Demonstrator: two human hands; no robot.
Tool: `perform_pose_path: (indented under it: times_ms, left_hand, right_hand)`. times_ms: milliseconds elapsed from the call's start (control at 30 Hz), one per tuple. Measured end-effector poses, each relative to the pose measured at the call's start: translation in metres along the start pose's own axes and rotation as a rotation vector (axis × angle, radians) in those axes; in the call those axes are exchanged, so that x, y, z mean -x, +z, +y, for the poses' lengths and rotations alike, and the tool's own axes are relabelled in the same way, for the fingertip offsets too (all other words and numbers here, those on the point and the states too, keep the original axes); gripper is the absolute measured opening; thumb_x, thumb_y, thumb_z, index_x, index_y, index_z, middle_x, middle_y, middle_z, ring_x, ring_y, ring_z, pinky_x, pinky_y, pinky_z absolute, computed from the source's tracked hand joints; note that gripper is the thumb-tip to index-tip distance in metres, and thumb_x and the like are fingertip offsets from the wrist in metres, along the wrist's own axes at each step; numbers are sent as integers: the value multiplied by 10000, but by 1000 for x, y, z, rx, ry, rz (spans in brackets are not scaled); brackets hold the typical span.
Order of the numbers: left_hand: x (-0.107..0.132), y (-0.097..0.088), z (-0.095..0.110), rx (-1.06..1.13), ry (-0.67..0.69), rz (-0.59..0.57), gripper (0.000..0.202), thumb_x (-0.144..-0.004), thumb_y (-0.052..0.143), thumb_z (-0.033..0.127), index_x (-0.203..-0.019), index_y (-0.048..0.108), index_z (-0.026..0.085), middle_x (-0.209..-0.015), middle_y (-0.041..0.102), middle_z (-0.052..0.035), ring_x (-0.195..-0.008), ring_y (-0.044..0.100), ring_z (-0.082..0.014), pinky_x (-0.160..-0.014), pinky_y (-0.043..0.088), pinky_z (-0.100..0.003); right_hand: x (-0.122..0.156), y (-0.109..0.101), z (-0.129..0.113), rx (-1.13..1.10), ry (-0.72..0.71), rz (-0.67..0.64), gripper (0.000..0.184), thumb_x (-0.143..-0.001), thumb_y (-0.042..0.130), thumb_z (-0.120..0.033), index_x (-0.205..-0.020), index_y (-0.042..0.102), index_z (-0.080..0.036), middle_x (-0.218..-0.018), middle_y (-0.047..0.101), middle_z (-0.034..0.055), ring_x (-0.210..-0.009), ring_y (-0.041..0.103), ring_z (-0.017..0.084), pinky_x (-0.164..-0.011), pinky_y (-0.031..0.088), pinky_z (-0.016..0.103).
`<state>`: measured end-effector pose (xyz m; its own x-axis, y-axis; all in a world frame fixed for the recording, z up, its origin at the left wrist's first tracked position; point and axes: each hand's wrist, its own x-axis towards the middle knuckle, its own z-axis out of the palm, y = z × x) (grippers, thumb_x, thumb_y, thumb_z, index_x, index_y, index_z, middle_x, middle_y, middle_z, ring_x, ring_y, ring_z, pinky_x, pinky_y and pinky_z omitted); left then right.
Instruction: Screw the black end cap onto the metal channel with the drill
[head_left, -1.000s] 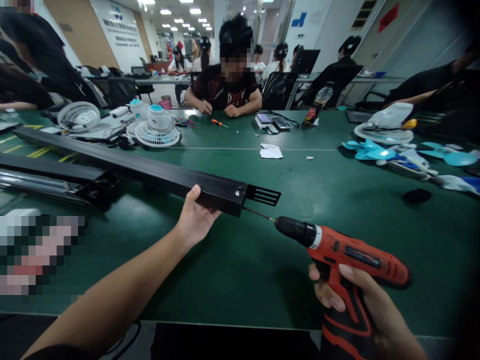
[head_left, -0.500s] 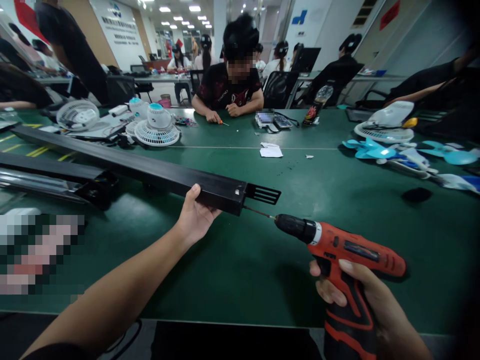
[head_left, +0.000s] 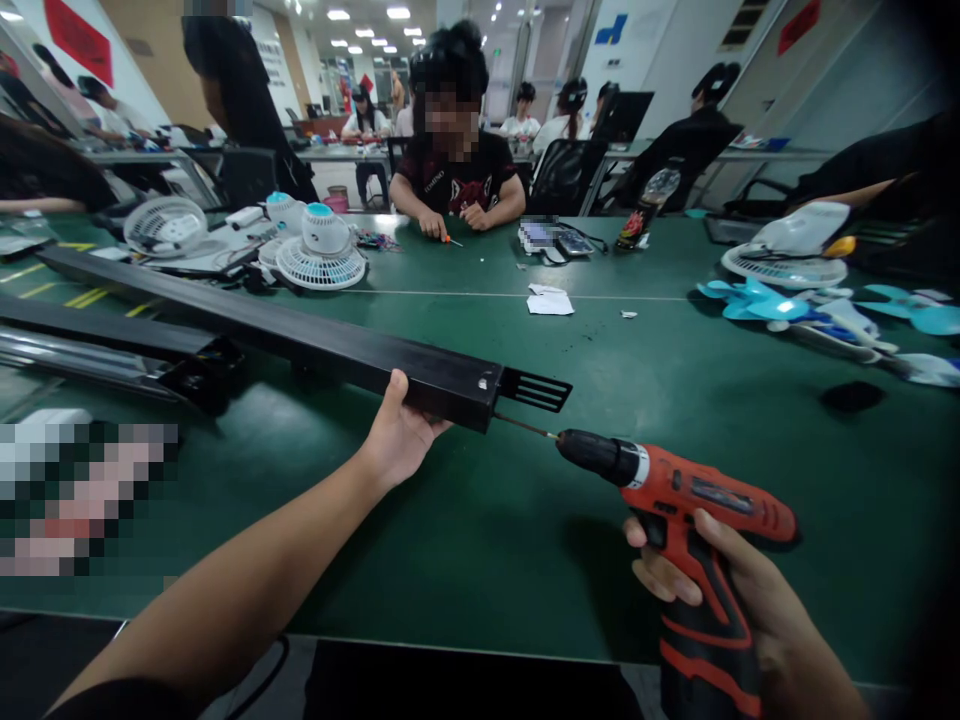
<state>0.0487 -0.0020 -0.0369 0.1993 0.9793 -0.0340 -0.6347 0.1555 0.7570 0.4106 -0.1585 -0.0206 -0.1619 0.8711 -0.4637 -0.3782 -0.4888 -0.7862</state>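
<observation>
My left hand (head_left: 405, 435) grips the near end of a long black rectangular housing (head_left: 337, 345), thumb on its side and fingers underneath. A slotted black plate (head_left: 536, 388) juts from that end. In my right hand (head_left: 720, 565) is a red and black cordless drill (head_left: 697, 490), fingers wrapped round its handle. The drill's long thin bit (head_left: 523, 424) reaches the end of the housing below the slotted plate; whether its tip sits inside is hidden.
More black housings (head_left: 112, 350) lie at the left. White fan parts (head_left: 322, 255) stand behind, and blue fan blades (head_left: 757, 300) lie at the right. White paper (head_left: 550, 299) rests mid-table. Across the table a person (head_left: 457, 170) holds a small orange-handled screwdriver (head_left: 452, 240).
The whole view has shifted slightly, so most things appear a little further right. My hands keep their holds, and the drill's rear end looks slightly closer to the housing.
</observation>
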Motion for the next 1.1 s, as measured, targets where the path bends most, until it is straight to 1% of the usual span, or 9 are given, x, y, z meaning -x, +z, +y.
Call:
perform_pose_path:
  times_ms: [100, 267, 367, 433, 500, 667, 833, 967, 1100]
  left_hand:
    - [-1, -3, -3, -6, 5, -10, 827, -924, 854, 902, -1450, 811, 265, -1401, 870, -150, -1487, 724, -425, -1174, 608, -522]
    - [-4, -8, -6, 6, -9, -25, 875, -880, 874, 935, -1457, 829, 278, -1441, 860, -127, -1492, 724, -393, -1184, 615, -496]
    - [-4, -10, -6, 24, -8, -59, 890, -888, 860, 944, -1498, 819, 298, -1431, 861, -114, -1488, 732, -375, -1194, 614, -480]
    - [-4, -11, -5, 26, -7, -59, 893, -894, 863, 935, -1516, 812, 297, -1432, 860, -114, -1481, 738, -369, -1197, 614, -471]
    - [-3, -10, -5, 25, -4, -49, 882, -902, 871, 917, -1523, 807, 293, -1454, 854, -115, -1499, 730, -371, -1214, 608, -471]
    - [-3, -9, -5, 38, -3, -54, 864, -904, 879, 907, -1519, 800, 305, -1485, 846, -113, -1564, 691, -388, -1230, 599, -486]
    - [-2, -7, -5, 7, -2, -25, 857, -873, 899, 915, -1438, 830, 275, -1444, 858, -127, -1480, 735, -383, -1139, 628, -459]
    - [-1, -4, -4, -10, 8, -2, 857, -851, 907, 927, -1390, 842, 264, -1421, 859, -134, -1454, 738, -392, -1114, 629, -463]
    - [-1, -7, -4, -3, -11, -31, 851, -855, 878, 956, -1380, 856, 286, -1363, 865, -117, -1433, 745, -381, -1088, 638, -455]
  right_hand:
    - [0, 3, -2, 10, -13, 13, 638, -764, 1008, -755, -865, 909, -132, -468, 537, 26, -505, 450, 171, -539, 449, 325]
    - [2, 3, -2, -3, -12, 56, 570, -743, 1043, -648, -922, 916, -122, -508, 577, 37, -531, 493, 163, -510, 427, 272]
    - [3, 2, -2, -46, 24, 61, 564, -745, 1029, -669, -942, 896, -157, -534, 610, 41, -488, 440, 151, -429, 357, 259]
    - [4, 2, -1, -55, 60, 64, 591, -740, 1034, -697, -965, 893, -169, -543, 619, 32, -476, 426, 137, -413, 339, 242]
    - [4, 2, 0, -39, 55, 93, 610, -744, 1038, -702, -993, 906, -160, -530, 608, 22, -480, 448, 136, -422, 355, 231]
    - [2, 4, 6, -9, -62, 188, 557, -831, 993, -652, -971, 935, -116, -488, 593, 23, -485, 497, 144, -490, 460, 254]
    - [2, 5, 6, 7, -47, 167, 574, -783, 1020, -674, -863, 916, -115, -482, 578, 31, -492, 499, 140, -498, 449, 246]
    - [2, 4, 4, 24, -50, 139, 585, -804, 1000, -702, -892, 908, -131, -485, 551, 16, -500, 463, 140, -503, 430, 251]
    - [2, 3, 3, -1, -22, 42, 613, -788, 1001, -707, -948, 900, -124, -505, 543, 19, -509, 444, 151, -502, 399, 275]
